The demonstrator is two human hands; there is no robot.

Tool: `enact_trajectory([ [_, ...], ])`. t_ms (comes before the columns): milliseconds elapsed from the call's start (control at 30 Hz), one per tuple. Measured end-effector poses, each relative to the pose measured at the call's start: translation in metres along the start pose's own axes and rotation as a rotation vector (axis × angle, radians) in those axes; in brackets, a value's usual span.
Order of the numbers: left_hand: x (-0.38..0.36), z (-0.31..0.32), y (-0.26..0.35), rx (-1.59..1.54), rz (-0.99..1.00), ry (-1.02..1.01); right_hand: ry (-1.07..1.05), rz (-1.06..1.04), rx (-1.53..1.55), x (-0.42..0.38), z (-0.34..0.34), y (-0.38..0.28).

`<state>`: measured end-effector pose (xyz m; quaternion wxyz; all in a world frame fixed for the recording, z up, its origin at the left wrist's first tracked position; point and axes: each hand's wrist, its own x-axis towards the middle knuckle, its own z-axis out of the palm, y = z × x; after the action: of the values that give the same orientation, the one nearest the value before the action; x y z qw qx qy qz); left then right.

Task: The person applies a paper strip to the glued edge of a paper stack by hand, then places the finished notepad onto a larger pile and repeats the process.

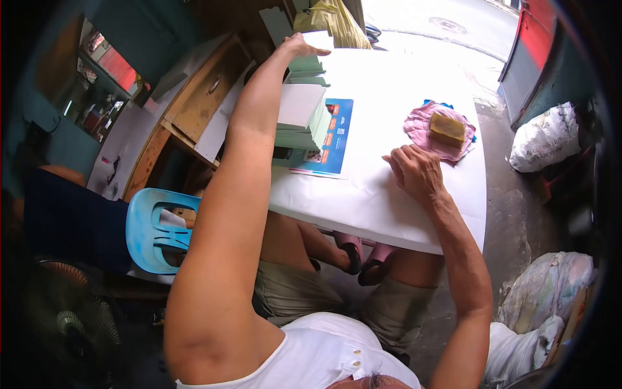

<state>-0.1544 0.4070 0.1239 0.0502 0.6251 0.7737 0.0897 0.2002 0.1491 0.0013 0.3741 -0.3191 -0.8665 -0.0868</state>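
At the far left of the table, my left hand (299, 47) grips the edge of some white paper (319, 40) on top of a pale green and white paper stack (307, 67). Nearer to me stands another thick stack of paper (302, 107) with green-tinted edges, resting on a blue printed sheet (340, 136). My right hand (418, 174) rests on the white tabletop with its fingers curled; what is under them, if anything, is hidden. Just beyond it, a yellow-brown block (447, 129) lies on a crumpled pink cloth (418, 127).
The white table (389, 214) has a rounded near edge above my knees. To the left are a light blue plastic chair (137, 227), a wooden drawer (204, 91) and a fan (74, 324). White sacks (547, 139) and filled bags (544, 292) lie on the floor at right.
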Motion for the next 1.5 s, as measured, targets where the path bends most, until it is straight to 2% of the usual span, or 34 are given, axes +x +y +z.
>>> enact_trajectory([
  [133, 0.014, -0.001, -0.018, -0.172, 0.012, -0.088, -0.037, 0.079, 0.054, 0.002, 0.003, 0.001],
  [267, -0.016, -0.021, -0.016, -0.3, -0.118, -0.165, -0.066, 0.143, 0.096, 0.004, 0.003, 0.001],
  [400, -0.03, -0.027, -0.025, -0.293, -0.098, -0.172, -0.089, 0.154, 0.099, 0.003, 0.004, 0.003],
  [633, -0.023, -0.056, -0.049, -0.804, -0.083, -0.165, -0.104, 0.179, 0.096, 0.002, 0.006, 0.004],
  [800, -0.079, -0.086, -0.019, -0.922, 0.298, -0.187, -0.043, 0.222, 0.066, 0.006, 0.001, 0.007],
  [900, -0.159, -0.092, 0.018, -0.861, 0.579, -0.278, 0.116, 0.338, -0.022, 0.008, -0.01, 0.025],
  [933, -0.187, -0.084, 0.028, -0.831, 0.675, -0.315, 0.268, 0.318, -0.057, 0.008, -0.018, 0.033],
  [1000, -0.228, -0.045, 0.041, -0.784, 0.806, -0.153, 0.436, 0.516, -0.077, 0.0, -0.032, 0.046],
  [1033, -0.257, -0.033, 0.051, -0.75, 0.854, -0.226, 0.462, 0.675, -0.017, 0.0, -0.046, 0.044],
  [1133, -0.306, 0.038, 0.052, -0.7, 1.106, -0.337, 0.572, 0.722, -0.002, -0.012, -0.056, 0.064],
  [1200, -0.322, 0.077, 0.039, -0.535, 1.17, -0.419, 0.548, 0.689, -0.05, -0.015, -0.052, 0.07],
  [1233, -0.332, 0.087, 0.033, -0.362, 1.107, -0.421, 0.537, 0.664, -0.048, -0.016, -0.048, 0.069],
  [1367, -0.343, 0.081, 0.036, -0.403, 1.16, -0.179, 0.42, 0.666, -0.077, -0.006, -0.044, 0.052],
  [1467, -0.35, 0.086, 0.055, -0.326, 1.176, -0.091, 0.368, 0.809, 0.041, 0.007, -0.057, 0.028],
  [1500, -0.353, 0.088, 0.063, -0.331, 1.194, -0.07, 0.278, 0.876, 0.051, 0.006, -0.058, 0.035],
])
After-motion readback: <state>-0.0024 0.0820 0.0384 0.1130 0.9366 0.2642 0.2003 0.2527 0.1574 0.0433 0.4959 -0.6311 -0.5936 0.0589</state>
